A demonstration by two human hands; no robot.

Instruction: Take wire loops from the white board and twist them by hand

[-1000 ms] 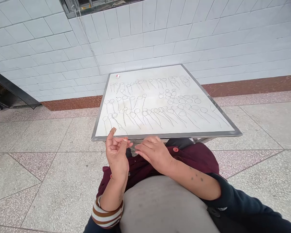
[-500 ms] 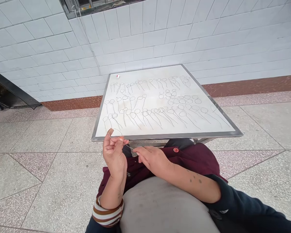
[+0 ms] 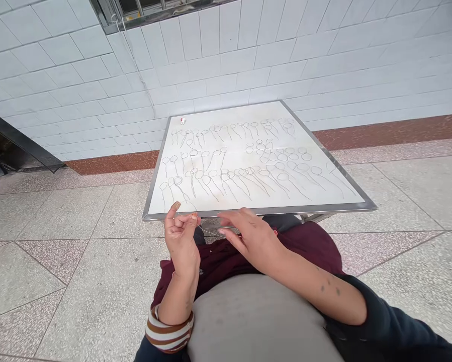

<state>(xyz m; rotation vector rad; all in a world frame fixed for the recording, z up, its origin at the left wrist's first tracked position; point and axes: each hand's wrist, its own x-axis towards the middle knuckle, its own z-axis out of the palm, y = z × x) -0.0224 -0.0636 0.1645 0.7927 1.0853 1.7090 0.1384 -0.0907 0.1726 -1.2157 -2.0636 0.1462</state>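
My left hand (image 3: 181, 234) is pinched shut on a thin wire loop (image 3: 196, 207), with its index finger raised at the side of the ring. The wire's tail runs right, toward my right hand (image 3: 250, 234). That hand's fingers are apart, with thumb and index finger separated; the tail passes close to the thumb, and I cannot tell whether it touches. Both hands are just off the near edge of a white table (image 3: 237, 206). On the tabletop lie rows of thin wire loops (image 3: 283, 177), many with long tails, and several small closed rings (image 3: 304, 157).
A small white and red object (image 3: 183, 120) sits at the table's far left corner. Behind the table stands a white tiled wall (image 3: 206, 75) with a hanging cable (image 3: 139, 65) and a barred window (image 3: 150, 10). Speckled floor tiles (image 3: 108, 281) surround the table.
My right hand has moved right and slightly up, and its fingers have parted from the wire. The left hand has shifted slightly right, still pinching the loop.
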